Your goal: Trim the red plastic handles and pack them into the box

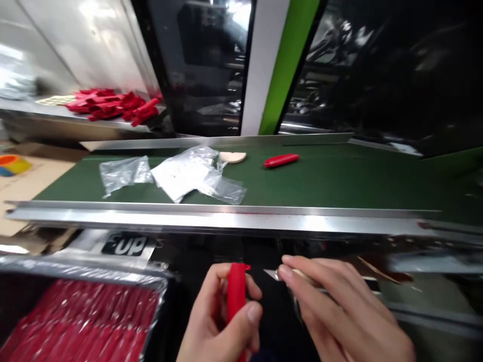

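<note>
My left hand (222, 317) is closed around a red plastic handle (236, 289), held upright with a small red nub sticking out at its top right. To the right, my right hand (339, 306) grips a craft knife (302, 275), its pointed blade aimed left at the handle's top. A narrow gap separates the blade from the red piece. Fingers hide most of the knife's body and the lower part of the handle. Beyond the hands, another red handle (281, 160) lies on the green conveyor belt (339, 186).
A metal rail (211, 219) edges the belt before me. Clear plastic bags (188, 171) and a cream half-round piece (233, 157) lie on it. Red parts (113, 104) are heaped on a shelf at left. A lined crate (162, 291) at lower left holds rows of wrapped red pieces.
</note>
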`<action>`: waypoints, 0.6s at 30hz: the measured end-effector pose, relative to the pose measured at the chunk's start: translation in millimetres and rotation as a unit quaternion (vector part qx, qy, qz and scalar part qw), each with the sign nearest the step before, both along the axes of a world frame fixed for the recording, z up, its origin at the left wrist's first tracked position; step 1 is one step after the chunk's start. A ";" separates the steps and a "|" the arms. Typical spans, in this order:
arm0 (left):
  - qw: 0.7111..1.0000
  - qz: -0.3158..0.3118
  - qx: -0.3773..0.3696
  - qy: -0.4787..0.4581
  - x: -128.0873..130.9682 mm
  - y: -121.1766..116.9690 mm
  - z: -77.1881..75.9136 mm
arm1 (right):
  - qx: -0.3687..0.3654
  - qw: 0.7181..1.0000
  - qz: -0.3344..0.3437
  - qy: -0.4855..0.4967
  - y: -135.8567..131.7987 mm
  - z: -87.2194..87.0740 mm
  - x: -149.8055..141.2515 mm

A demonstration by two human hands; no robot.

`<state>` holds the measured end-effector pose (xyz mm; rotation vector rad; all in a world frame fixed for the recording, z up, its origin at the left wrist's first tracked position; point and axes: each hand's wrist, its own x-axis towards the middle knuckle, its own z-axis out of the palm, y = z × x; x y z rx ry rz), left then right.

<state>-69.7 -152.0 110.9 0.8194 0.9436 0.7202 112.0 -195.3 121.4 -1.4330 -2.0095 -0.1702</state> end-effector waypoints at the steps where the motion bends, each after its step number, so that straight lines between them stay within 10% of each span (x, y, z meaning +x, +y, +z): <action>1: 1.000 0.015 0.000 -0.008 -0.2 -1.2 0.9 | -0.004 1.000 0.008 -0.004 2.2 -0.8 -3.5; 18: 0.998 -0.002 -0.026 -0.058 -13.2 -6.9 -2.2 | -0.039 0.997 0.059 -0.005 6.8 -14.8 -10.2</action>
